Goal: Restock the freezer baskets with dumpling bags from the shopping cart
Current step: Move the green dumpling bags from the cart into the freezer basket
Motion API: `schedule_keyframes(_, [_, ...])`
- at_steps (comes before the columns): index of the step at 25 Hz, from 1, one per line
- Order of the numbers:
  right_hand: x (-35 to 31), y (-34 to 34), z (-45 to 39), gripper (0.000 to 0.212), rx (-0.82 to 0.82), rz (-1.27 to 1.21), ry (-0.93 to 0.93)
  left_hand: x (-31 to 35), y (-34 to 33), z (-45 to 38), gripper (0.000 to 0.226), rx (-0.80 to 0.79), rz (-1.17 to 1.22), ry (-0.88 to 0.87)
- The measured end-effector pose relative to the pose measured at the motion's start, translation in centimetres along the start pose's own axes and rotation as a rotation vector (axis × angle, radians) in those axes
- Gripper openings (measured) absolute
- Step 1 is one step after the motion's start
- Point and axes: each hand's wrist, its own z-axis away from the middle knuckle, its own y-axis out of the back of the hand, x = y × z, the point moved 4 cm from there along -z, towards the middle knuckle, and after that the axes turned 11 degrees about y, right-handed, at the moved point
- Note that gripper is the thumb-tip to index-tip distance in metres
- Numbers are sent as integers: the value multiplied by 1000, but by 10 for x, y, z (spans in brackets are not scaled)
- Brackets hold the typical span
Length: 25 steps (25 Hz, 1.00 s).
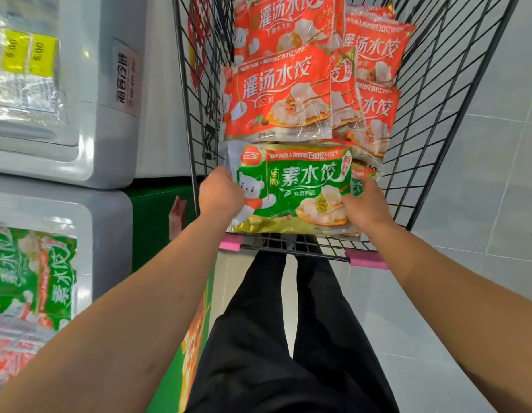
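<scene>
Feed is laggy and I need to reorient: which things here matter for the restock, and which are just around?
Job:
green bag, held by left hand and right hand
red bags stacked behind it
cart
freezer with green bags inside

Just around:
yellow tags
white label
floor tiles

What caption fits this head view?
Both hands, left hand and right hand, grip a green dumpling bag in the cart.
</scene>
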Motion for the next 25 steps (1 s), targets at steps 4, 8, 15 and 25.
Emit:
schedule_keyframes(4, [2, -1, -14, 33, 65, -75, -75, -3, -4, -5, 3, -35, 79, 2])
schedule_keyframes(8, [11, 5, -13, 19, 188, -355, -196, -7, -11, -9, 19, -84, 231, 73])
schedule_keyframes(15, [-21, 26, 21, 13, 272, -284, -13, -5, 10, 25, 21, -17, 345, 9])
schedule_keyframes(25, [-70, 67, 108, 25, 252, -120, 314, -67, 64, 123, 13, 176, 697, 19])
